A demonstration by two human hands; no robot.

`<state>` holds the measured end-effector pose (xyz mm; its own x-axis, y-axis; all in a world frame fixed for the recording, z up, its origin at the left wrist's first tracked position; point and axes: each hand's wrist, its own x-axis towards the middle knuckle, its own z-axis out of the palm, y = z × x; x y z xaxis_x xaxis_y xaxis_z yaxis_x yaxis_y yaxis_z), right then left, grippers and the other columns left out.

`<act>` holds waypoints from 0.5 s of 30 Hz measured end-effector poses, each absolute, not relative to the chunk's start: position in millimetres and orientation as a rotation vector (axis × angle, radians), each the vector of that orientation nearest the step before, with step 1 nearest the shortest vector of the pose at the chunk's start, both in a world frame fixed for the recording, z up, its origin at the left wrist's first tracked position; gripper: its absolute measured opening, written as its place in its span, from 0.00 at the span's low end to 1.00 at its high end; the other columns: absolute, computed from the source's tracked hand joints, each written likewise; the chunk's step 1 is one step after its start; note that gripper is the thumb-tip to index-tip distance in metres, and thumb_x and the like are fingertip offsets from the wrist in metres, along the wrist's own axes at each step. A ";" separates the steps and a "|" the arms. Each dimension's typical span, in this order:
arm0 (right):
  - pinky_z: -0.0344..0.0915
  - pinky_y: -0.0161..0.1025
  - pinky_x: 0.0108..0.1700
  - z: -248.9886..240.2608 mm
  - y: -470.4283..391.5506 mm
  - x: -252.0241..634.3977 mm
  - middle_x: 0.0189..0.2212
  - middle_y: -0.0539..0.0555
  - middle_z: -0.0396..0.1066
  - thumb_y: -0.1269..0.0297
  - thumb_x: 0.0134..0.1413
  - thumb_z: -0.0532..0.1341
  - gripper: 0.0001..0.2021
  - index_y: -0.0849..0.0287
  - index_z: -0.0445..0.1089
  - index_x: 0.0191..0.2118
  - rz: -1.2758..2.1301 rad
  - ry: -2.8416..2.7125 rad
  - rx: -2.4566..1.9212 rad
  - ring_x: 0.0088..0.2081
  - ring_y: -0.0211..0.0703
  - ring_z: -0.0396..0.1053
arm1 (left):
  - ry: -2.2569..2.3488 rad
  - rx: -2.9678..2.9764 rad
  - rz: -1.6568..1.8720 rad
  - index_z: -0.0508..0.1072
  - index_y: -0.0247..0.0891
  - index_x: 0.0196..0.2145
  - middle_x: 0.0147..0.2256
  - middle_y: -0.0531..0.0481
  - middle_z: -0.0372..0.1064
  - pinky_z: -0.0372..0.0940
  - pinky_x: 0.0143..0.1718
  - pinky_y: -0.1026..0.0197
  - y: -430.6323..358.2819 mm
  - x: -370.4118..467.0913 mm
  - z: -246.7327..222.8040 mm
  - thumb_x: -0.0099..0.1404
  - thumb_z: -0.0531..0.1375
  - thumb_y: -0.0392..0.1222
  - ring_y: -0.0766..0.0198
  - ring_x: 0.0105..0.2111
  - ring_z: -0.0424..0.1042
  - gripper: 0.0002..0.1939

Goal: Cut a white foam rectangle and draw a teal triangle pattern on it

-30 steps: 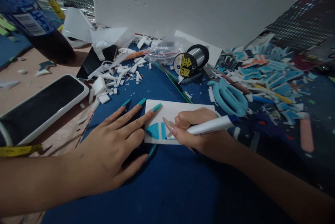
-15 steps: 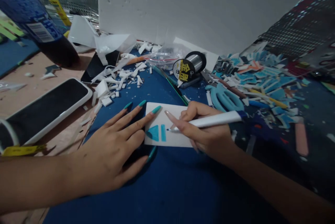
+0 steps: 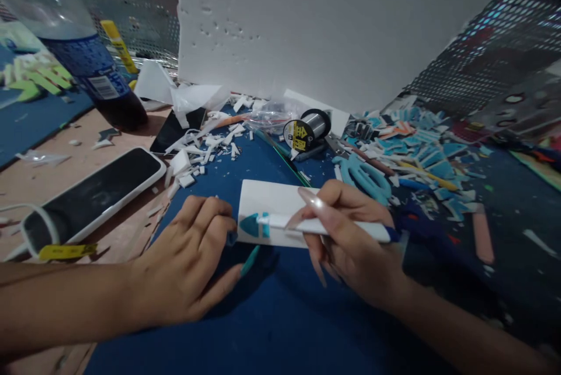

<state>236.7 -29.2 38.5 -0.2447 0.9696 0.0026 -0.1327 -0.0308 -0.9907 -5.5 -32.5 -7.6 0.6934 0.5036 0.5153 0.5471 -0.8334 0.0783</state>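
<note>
A small white card lies on the blue mat and bears a teal triangle and a teal bar. My right hand grips a white marker with a dark blue end, its tip pointing left over the gap between the two marks. Whether the tip touches the card I cannot tell. By the card's left edge, my left hand has its fingers curled under and its thumb stretched out to the right. A small bluish bit shows beneath the curled fingers; what it is stays unclear.
Behind the card lie a spool of line, light blue scissors and white foam scraps. Blue offcuts pile up at the right. A white-rimmed black device and a cola bottle stand at left.
My left fingers, formerly stretched flat onto the card, have drawn back and curled. The marker has moved left, from right of the bar to between bar and triangle. The view has shifted.
</note>
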 end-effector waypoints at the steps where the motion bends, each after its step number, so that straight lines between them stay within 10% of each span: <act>1: 0.49 0.30 0.10 40.5 -32.0 235.6 0.14 0.45 0.66 0.50 0.63 0.68 0.17 0.57 0.70 0.29 1.474 -1.308 -0.995 0.09 0.32 0.55 | -0.875 -2.821 -0.826 0.65 0.31 0.46 0.40 0.37 0.67 0.65 0.47 0.43 -32.7 -5.0 -7.1 0.75 0.51 0.39 0.46 0.44 0.65 0.09; 15: 0.69 0.30 0.21 45.0 -33.2 228.3 0.22 0.52 0.77 0.59 0.48 0.77 0.11 0.60 0.80 0.27 1.587 -1.364 -1.023 0.20 0.36 0.71 | -0.815 -2.877 -0.903 0.62 0.33 0.52 0.39 0.41 0.74 0.67 0.46 0.50 -30.1 -6.3 -10.1 0.72 0.50 0.31 0.51 0.38 0.70 0.12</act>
<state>228.3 -33.2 45.0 -0.3623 0.9286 -0.0798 -0.0609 -0.1090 -0.9922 -6.3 -30.1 -10.1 0.6968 0.4756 0.5370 0.4860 -0.8636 0.1342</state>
